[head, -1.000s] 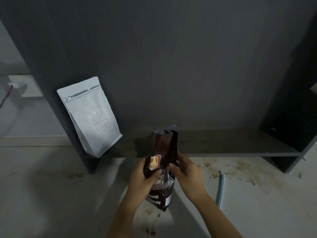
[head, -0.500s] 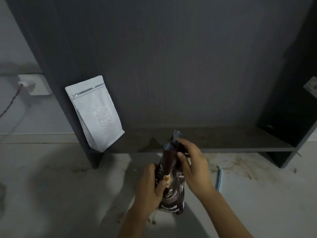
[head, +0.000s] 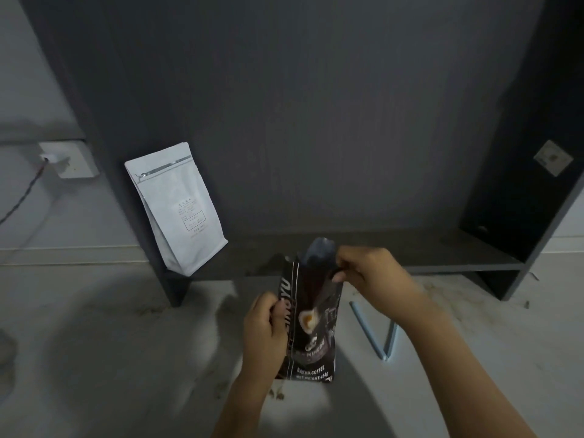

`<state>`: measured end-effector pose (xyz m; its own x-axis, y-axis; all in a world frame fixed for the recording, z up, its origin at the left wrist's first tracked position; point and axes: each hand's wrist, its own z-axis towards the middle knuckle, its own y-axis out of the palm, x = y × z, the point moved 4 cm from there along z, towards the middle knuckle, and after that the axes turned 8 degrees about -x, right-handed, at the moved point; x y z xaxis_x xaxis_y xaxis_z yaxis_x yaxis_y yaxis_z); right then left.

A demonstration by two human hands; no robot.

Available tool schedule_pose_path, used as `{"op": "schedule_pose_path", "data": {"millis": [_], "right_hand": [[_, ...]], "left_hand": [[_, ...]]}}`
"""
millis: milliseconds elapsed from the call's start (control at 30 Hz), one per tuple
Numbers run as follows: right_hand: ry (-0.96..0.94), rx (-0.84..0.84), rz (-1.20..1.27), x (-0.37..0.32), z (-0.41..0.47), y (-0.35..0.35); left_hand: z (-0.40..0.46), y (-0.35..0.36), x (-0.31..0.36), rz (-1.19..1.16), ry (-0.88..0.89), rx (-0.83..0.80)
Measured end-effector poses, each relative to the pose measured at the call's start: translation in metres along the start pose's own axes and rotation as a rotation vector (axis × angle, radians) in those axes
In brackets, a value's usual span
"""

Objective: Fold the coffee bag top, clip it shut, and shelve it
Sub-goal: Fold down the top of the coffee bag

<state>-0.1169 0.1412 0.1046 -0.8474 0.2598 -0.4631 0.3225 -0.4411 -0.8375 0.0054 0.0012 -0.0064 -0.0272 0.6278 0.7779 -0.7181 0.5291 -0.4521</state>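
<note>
dark shelf unit (head: 316, 121), stained pale floor (head: 94, 343)

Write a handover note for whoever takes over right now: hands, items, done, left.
Left hand: grip on the dark coffee bag at its side, holding it upright above the floor.
Right hand: pinching the bag top, bending it over.
Clip: pale blue, on the floor right of the bag, untouched.
Shelf: white bag leans at its left end.
Done: fold begun.
Left: finish fold, clip, shelve.

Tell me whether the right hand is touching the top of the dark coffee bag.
Touching. The head view shows the right hand pinching the top flap of the dark coffee bag, with fingers wrapped over its upper edge and no gap visible.
</note>
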Motion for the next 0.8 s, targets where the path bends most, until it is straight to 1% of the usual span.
{"op": "schedule_pose_path", "data": {"millis": [67, 167, 267, 333, 367, 433, 533, 633, 733, 800], "right_hand": [[0.047, 0.023, -0.055, 0.000, -0.001, -0.008], [0.034, 0.114, -0.056, -0.005, -0.006, -0.012], [0.038, 0.121, 0.059, -0.001, -0.011, -0.006], [0.012, 0.096, 0.163, 0.002, -0.015, -0.002], [-0.013, 0.069, 0.163, 0.003, -0.016, 0.001], [-0.036, 0.019, 0.052, 0.005, -0.015, 0.005], [-0.002, 0.007, -0.091, 0.007, -0.012, 0.000], [0.014, 0.043, -0.121, 0.005, -0.012, -0.003], [0.010, 0.129, -0.015, -0.001, -0.015, 0.002], [0.061, 0.218, 0.222, 0.000, -0.022, 0.007]], "left_hand": [[0.001, -0.004, 0.001, 0.012, -0.032, 0.075], [-0.001, -0.003, 0.006, 0.013, -0.033, 0.118], [-0.008, -0.001, 0.006, -0.009, 0.016, 0.077], [-0.012, -0.001, 0.002, -0.023, 0.039, 0.053], [-0.012, -0.001, 0.001, -0.010, 0.043, 0.045], [-0.012, -0.001, 0.001, 0.049, 0.038, 0.043], [-0.012, -0.002, 0.001, 0.105, 0.017, 0.094], [-0.011, -0.004, 0.006, 0.116, -0.001, 0.142], [-0.012, -0.006, 0.002, 0.060, -0.038, 0.146], [-0.014, -0.007, -0.003, 0.005, -0.044, 0.120]]}}
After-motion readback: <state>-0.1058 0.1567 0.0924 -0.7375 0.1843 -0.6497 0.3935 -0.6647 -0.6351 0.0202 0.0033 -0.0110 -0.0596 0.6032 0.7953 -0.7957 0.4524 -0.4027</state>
